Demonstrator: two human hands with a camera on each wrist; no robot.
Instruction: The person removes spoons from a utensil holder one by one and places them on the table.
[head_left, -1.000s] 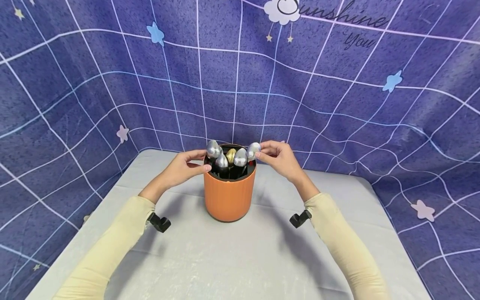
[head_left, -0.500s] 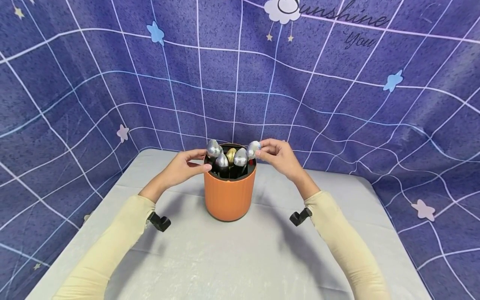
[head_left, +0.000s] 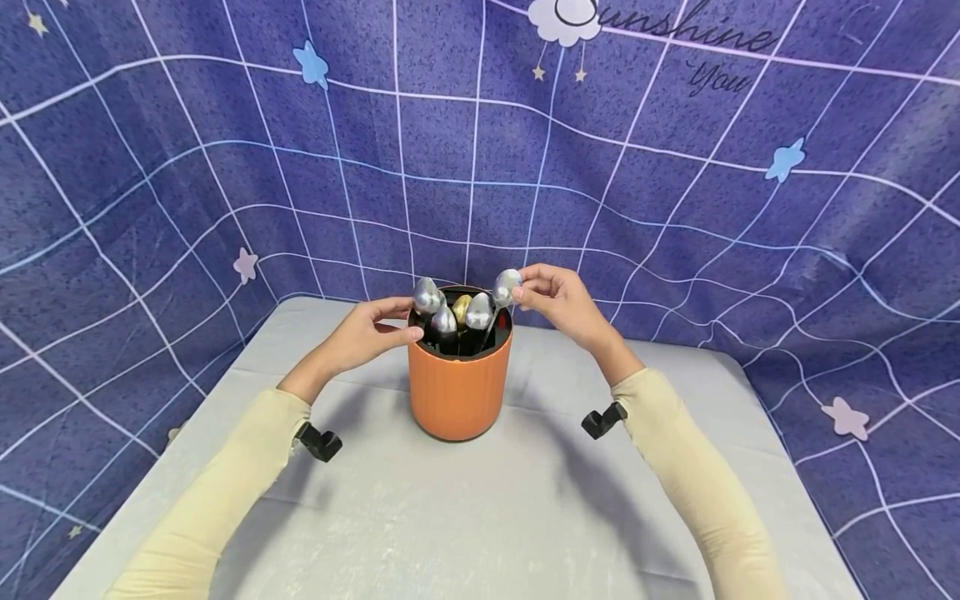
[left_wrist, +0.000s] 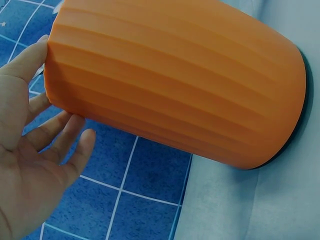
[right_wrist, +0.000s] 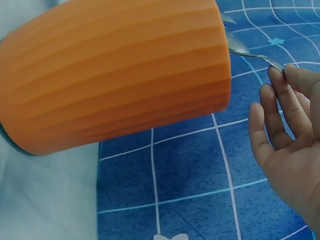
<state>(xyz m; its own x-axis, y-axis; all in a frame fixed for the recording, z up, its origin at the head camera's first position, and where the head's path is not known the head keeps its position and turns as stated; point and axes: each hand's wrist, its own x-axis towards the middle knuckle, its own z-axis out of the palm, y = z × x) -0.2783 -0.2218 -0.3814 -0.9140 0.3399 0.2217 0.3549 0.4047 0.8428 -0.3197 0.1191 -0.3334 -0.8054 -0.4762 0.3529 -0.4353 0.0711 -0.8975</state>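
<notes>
An orange ribbed utensil holder (head_left: pixel 456 400) stands upright with several silver spoons and a gold spoon (head_left: pixel 461 312) in it, bowls up. My left hand (head_left: pixel 367 337) holds the holder's left side near the top, thumb at the front of the rim and fingers further back. With thumb and fingertips my right hand (head_left: pixel 558 302) pinches the bowl of a silver spoon (head_left: pixel 507 287) at the right of the rim. In the right wrist view, this spoon (right_wrist: pixel 260 56) slants from the holder's mouth to the fingertips. Its lower handle is hidden inside.
The holder stands on a table with a pale grey cloth (head_left: pixel 450 517). A purple-blue curtain (head_left: pixel 480 150) with grid lines and stars hangs behind and at both sides. Each wrist carries a black bracket (head_left: pixel 320 444).
My right hand has moved slightly upward, and the pinched spoon has risen a little out of the holder. The left hand has stayed in place at the rim.
</notes>
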